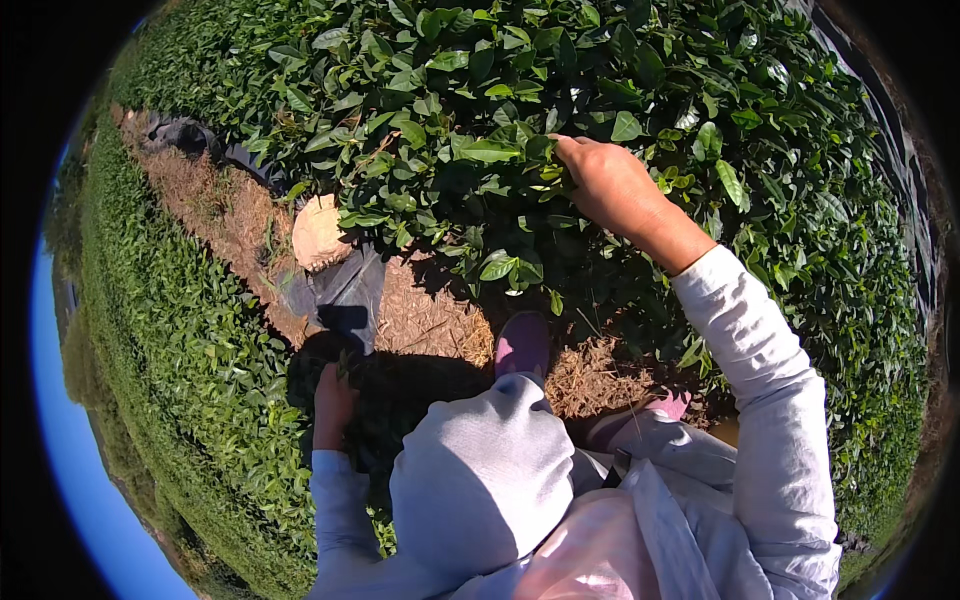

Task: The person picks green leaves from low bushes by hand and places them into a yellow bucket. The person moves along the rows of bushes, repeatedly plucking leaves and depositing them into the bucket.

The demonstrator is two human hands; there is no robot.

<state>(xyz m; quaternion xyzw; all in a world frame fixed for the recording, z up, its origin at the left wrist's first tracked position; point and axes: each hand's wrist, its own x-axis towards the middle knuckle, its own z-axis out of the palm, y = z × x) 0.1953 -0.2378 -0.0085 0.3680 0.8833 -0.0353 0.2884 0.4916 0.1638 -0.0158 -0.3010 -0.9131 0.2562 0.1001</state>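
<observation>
My right hand (pixel 611 184) reaches into the top of a dense, leafy tea bush (pixel 450 112). Its thumb and fingertips pinch together at a green tea leaf (pixel 538 150); the rest of the fingers curl under and are partly hidden. Low on the left, my left hand (pixel 334 397) hangs in shade over the path. Its fingers are closed, and a small sprig of tea leaves (pixel 343 365) pokes out at the top. How much that hand holds is hidden by the shadow.
Another hedge of tea bushes (pixel 172 375) runs along the left. Between the rows lies a straw-littered dirt path (pixel 420 315) with dark plastic sheeting (pixel 360 292) and a pale, rounded object (pixel 319 232). My pinkish shoe (pixel 523 345) stands close under the bush, below my bent knee (pixel 480 465).
</observation>
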